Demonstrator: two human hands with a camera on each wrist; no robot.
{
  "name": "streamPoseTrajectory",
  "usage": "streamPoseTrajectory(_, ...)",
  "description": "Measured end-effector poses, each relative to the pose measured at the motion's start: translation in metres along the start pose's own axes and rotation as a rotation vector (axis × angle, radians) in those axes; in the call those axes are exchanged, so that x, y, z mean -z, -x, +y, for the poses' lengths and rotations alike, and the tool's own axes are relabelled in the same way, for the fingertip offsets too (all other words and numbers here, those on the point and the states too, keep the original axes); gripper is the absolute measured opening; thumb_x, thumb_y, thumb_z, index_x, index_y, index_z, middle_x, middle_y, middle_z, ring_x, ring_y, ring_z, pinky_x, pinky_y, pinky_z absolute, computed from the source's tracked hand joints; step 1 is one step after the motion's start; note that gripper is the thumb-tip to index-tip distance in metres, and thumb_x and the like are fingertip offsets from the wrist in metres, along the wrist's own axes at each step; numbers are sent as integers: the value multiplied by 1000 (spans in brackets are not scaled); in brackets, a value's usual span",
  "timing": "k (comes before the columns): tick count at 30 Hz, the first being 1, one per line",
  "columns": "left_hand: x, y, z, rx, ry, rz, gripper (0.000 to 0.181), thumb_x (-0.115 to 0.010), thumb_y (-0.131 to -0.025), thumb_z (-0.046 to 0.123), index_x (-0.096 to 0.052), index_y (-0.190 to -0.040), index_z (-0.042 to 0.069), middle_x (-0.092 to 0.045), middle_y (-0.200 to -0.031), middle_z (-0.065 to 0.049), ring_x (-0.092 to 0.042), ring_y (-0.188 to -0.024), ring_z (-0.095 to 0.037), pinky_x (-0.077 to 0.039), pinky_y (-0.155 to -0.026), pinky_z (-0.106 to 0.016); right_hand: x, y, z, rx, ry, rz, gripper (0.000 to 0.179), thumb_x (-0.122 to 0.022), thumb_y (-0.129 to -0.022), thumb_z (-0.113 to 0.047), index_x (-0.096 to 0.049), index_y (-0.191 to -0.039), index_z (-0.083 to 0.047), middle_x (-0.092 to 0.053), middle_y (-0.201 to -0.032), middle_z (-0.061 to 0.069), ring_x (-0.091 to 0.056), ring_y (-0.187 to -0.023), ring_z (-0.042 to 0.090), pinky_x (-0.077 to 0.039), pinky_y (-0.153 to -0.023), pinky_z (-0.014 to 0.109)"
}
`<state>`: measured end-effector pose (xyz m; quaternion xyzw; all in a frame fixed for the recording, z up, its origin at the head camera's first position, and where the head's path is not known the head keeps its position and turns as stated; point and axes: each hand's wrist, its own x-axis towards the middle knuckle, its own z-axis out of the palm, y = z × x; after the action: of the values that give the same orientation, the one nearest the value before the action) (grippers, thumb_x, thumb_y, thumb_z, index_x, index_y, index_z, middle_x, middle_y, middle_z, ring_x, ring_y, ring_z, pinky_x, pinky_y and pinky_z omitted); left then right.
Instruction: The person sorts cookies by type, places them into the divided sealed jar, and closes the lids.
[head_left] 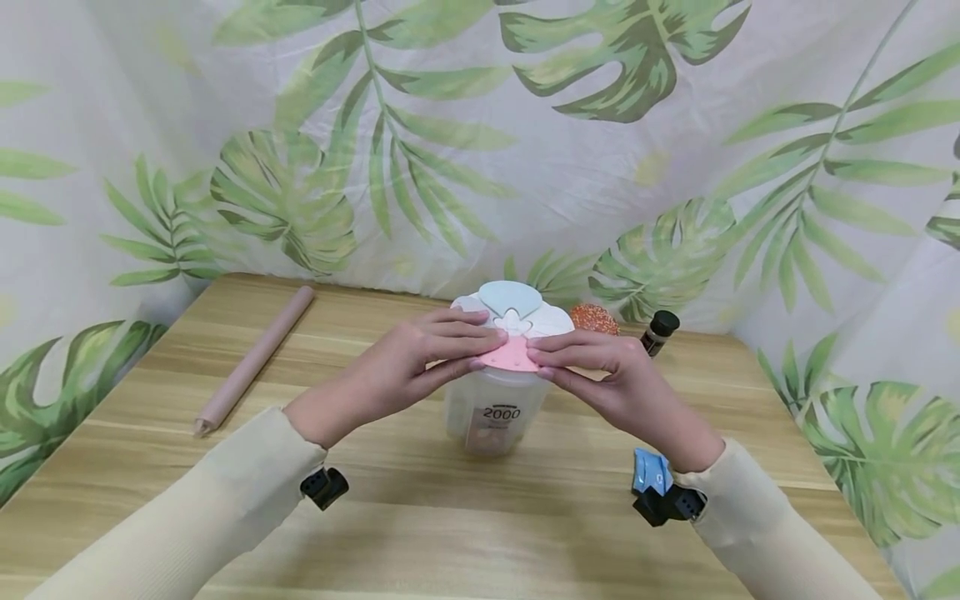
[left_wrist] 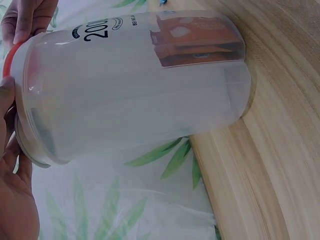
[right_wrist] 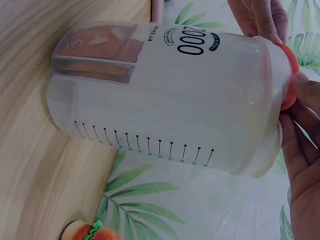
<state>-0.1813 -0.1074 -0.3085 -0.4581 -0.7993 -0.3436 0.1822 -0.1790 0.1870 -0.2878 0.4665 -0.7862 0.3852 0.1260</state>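
Note:
A clear plastic storage canister [head_left: 459, 408] marked 2000 stands upright on the wooden table. Brown-orange packets [right_wrist: 97, 47] lie in its bottom. Its lid [head_left: 551, 321] is on top, with white, pale blue and pink segments. My left hand [head_left: 397, 367] pinches the left side of the pink flap [head_left: 508, 357] between thumb and fingers. On the opposite side, my right hand [head_left: 618, 375] pinches the same flap, thumb at the front edge and fingers over the top. In the left wrist view the flap's red-looking rim sits close against the canister's mouth.
At the left lies a long pinkish tube [head_left: 258, 358]. Behind the right hand are an orange speckled round thing [head_left: 595, 318] and a black-capped bottle [head_left: 660, 332]. A blue packet [head_left: 649, 471] lies by the right wrist. The right wrist view shows a hamburger-like item [right_wrist: 95, 232].

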Motion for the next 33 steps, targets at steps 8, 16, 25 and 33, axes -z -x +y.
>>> streamPoseTrajectory(8, -1, 2, 0, -15, -35, 1, 35, -73, -99, 13, -73, -133, 10, -75, -133, -3, -60, -140, -31, -40, -123, -56, -4, 1, 0, 75, 30, 16, 40, -80, -76, 21, -81, -110, 0, -79, -116, 16, -74, -115, 16, -54, -101, 14)
streamPoseTrajectory(16, -4, 6, -3, -54, -66, 22, 38, -73, -98, 12, -71, -136, 11, -73, -136, -3, -59, -141, -31, -40, -124, -55, -7, 3, -3, 89, 75, 19, 40, -81, -77, 18, -81, -111, -3, -78, -118, 13, -73, -116, 19, -56, -100, 16)
streamPoseTrajectory(25, -6, 9, -1, -47, -115, 14, 41, -69, -101, 17, -67, -142, 13, -69, -142, -1, -55, -146, -28, -35, -128, -49, -10, 7, -4, 96, 126, 42, 40, -81, -81, 14, -79, -117, -3, -77, -118, 11, -71, -118, 18, -55, -101, 16)
streamPoseTrajectory(33, -8, 13, 9, 62, -90, 25, 45, -62, -106, 25, -59, -150, 15, -56, -157, 0, -40, -157, -25, -24, -134, -43, -10, 11, -3, 124, 137, 101, 26, -74, -95, 0, -77, -120, -3, -77, -121, 13, -72, -118, 19, -53, -106, 17)
